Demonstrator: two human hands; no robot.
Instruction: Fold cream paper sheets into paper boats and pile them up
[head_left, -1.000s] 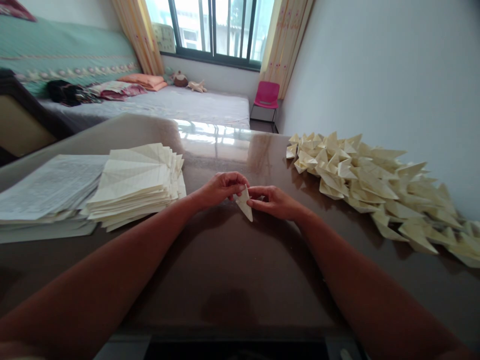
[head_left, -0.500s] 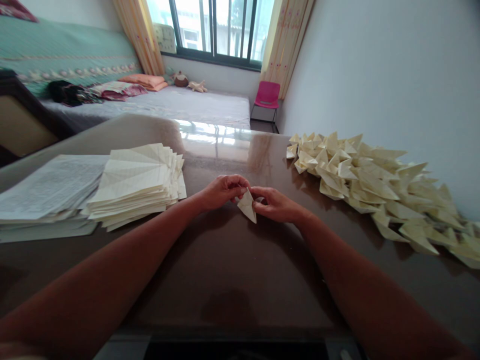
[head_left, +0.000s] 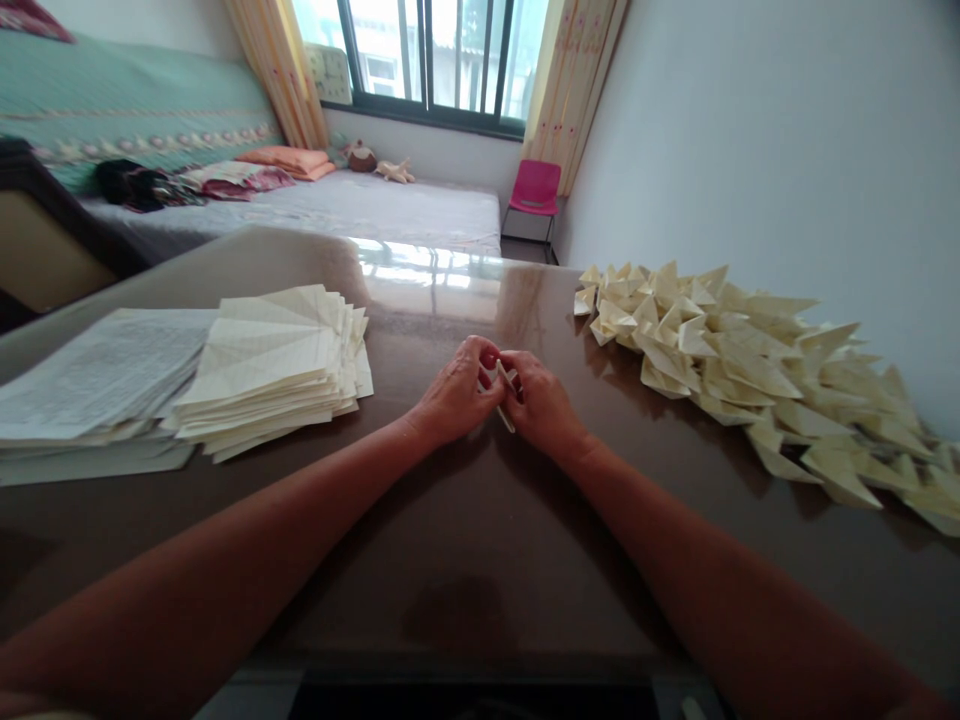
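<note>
A small folded paper piece (head_left: 507, 415) is held between my two hands above the brown table (head_left: 450, 560). It is turned edge-on, so only a thin cream strip shows. My left hand (head_left: 461, 392) pinches it from the left with thumb and fingers curled. From the right, my right hand (head_left: 541, 400) grips it with bent fingers close to the left ones. Most of the paper is hidden behind the fingers.
At the left lies a stack of creased cream sheets (head_left: 262, 355), beside a pile of printed sheets (head_left: 105, 375). A long heap of folded paper pieces (head_left: 735, 360) spreads along the right by the wall. Beyond the table are a bed (head_left: 420, 215) and a pink chair (head_left: 535, 190).
The folded paper has turned from showing its flat face to edge-on. My left hand has moved right and nearer, wrapping round the paper, and both hands are closer together.
</note>
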